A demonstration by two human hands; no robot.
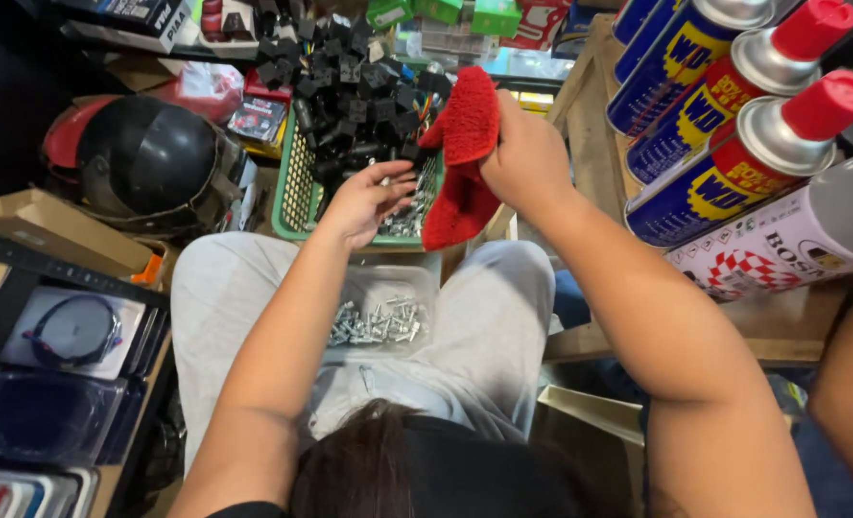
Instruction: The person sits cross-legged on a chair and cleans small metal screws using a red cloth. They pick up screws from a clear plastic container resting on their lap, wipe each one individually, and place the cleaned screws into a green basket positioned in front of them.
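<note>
The red cloth (463, 158) hangs from the right hand (527, 158), which is closed around its upper part; its long axis runs up and down, drooping toward the lap. The cloth lies just beside the left hand (364, 203), between the two hands, so the right hand holds it and the left is the nearer free one. The left hand has its fingers curled, tips drawn together over small metal parts, though what it pinches is too small to tell.

Under both hands sits a green basket (292, 197), heaped with black blocks (355, 91) at the far end and with silvery bolts (405, 221) near the left fingertips. Below the hands, on the lap between grey trouser legs, rests a clear tub (383, 288) of screws (379, 324).

To the right of the right hand a wooden shelf (594, 125) carries spray cans (734, 163) lying on their sides. Left of the left hand sits a black helmet (148, 158), with cardboard boxes (57, 230) nearer.
</note>
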